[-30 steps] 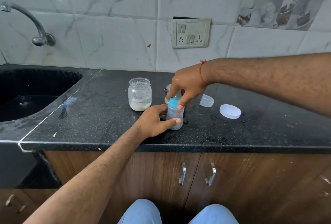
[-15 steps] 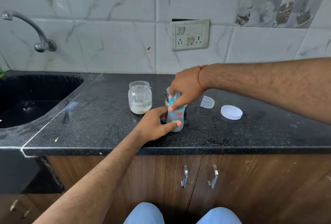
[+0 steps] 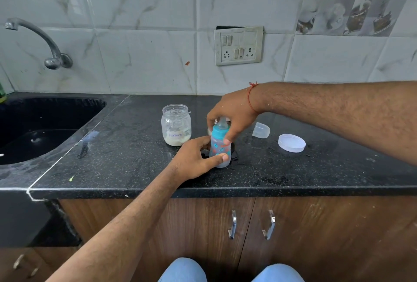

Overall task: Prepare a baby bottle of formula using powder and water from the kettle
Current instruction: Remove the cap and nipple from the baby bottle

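1. The baby bottle (image 3: 220, 150) stands upright on the black granite counter (image 3: 135, 157), near its front edge, just right of the formula jar (image 3: 176, 125).
2. The left hand (image 3: 196, 159) grips the bottle's lower body, thumb across the front and fingers curled round the far side.
3. The right hand (image 3: 232, 115) comes from above, its fingers curled round the blue collar (image 3: 218, 132) with the teat (image 3: 222, 121) showing between them.
4. The jar is open, labelled "Formula", with pale powder at its bottom.
5. A clear bottle cap (image 3: 261, 130) lies on its side right of the bottle; further right lies a white jar lid (image 3: 291, 143), flat on the counter.
6. A dark sink (image 3: 45, 123) sits to the left, under a wall tap (image 3: 38, 40).
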`<action>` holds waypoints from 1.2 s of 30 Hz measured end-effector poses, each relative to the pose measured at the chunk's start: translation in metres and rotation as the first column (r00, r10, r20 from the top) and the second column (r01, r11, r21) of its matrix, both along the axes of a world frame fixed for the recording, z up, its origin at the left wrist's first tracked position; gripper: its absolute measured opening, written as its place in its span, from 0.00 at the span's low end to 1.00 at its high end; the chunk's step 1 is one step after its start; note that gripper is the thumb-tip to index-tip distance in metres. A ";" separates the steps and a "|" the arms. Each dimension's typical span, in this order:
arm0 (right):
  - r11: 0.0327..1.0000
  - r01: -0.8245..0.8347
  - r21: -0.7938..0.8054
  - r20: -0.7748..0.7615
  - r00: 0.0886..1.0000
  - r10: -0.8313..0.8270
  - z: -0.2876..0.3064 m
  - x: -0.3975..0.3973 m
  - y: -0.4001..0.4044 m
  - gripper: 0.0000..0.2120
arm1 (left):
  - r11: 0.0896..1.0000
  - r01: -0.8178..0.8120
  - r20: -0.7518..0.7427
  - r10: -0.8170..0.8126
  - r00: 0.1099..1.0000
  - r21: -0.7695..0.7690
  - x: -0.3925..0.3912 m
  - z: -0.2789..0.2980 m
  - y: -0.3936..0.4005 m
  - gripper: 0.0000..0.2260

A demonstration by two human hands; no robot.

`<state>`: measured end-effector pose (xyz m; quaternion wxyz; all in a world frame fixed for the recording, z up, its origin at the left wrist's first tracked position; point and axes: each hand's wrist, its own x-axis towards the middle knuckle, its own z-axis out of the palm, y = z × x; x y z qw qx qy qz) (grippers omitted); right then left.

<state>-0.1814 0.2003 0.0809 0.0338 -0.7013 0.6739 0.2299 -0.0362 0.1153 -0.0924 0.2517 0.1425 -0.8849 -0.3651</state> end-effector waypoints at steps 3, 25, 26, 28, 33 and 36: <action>1.000 -0.030 -0.003 0.035 0.999 0.030 0.002 0.001 0.003 0.35 | 1.000 -0.001 0.011 0.001 1.000 0.005 -0.001 0.001 -0.001 0.20; 0.958 0.113 -0.264 0.360 0.933 -0.010 0.014 -0.016 0.029 0.22 | 0.998 0.011 -0.017 -0.010 1.000 0.069 -0.003 -0.007 -0.004 0.22; 0.946 0.166 -0.280 0.406 0.913 -0.040 0.017 -0.023 0.034 0.20 | 0.997 0.014 -0.020 -0.012 1.000 0.077 -0.003 -0.007 -0.004 0.21; 0.915 0.273 -0.295 0.455 0.883 -0.117 0.018 -0.043 0.045 0.16 | 0.997 0.016 -0.019 -0.014 1.000 0.078 -0.004 -0.007 -0.005 0.18; 0.861 0.452 -0.232 0.225 0.886 -0.405 -0.013 -0.092 0.061 0.29 | 0.997 0.013 -0.009 -0.012 1.000 0.072 -0.005 -0.007 -0.006 0.17; 0.876 0.465 -0.127 0.004 0.883 -0.469 -0.041 -0.111 0.057 0.44 | 0.998 0.006 -0.007 -0.005 1.000 0.069 -0.005 -0.008 -0.007 0.21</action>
